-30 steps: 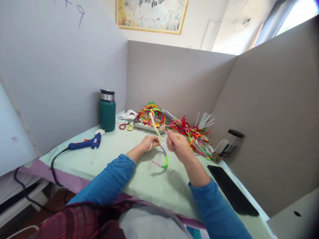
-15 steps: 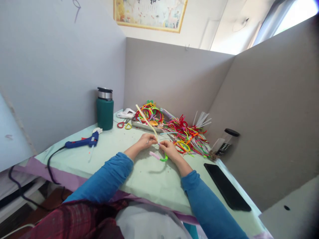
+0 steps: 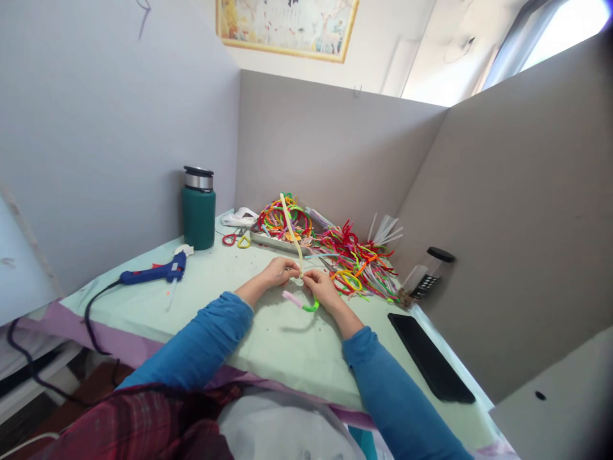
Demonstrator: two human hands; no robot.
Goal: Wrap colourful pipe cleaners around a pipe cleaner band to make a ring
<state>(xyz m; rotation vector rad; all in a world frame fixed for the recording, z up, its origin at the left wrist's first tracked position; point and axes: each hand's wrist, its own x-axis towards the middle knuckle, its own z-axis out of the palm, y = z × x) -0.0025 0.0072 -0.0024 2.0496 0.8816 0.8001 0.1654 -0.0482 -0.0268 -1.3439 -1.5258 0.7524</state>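
My left hand (image 3: 280,271) and my right hand (image 3: 320,284) meet over the middle of the table, fingertips pinched almost together. Between them a pale yellow pipe cleaner (image 3: 292,229) rises, its lower end in my left fingers. From under my right fingers curls a pipe cleaner piece, green (image 3: 312,306) at the bend and pink (image 3: 292,298) at its free end. The fingers hide the spot where the yellow and green parts come together, so I cannot tell whether they are joined.
A heap of coloured pipe cleaners (image 3: 359,252) lies behind my hands, beside a metal tray (image 3: 278,243). To the left are a blue glue gun (image 3: 151,273), scissors (image 3: 243,242) and a green bottle (image 3: 198,214). A black phone (image 3: 428,358) and a clear jar (image 3: 428,275) are right.
The yellow pipe cleaner has swung more upright, its tip moving right. Both hands stay pinched close together, and the camera view has shifted slightly.
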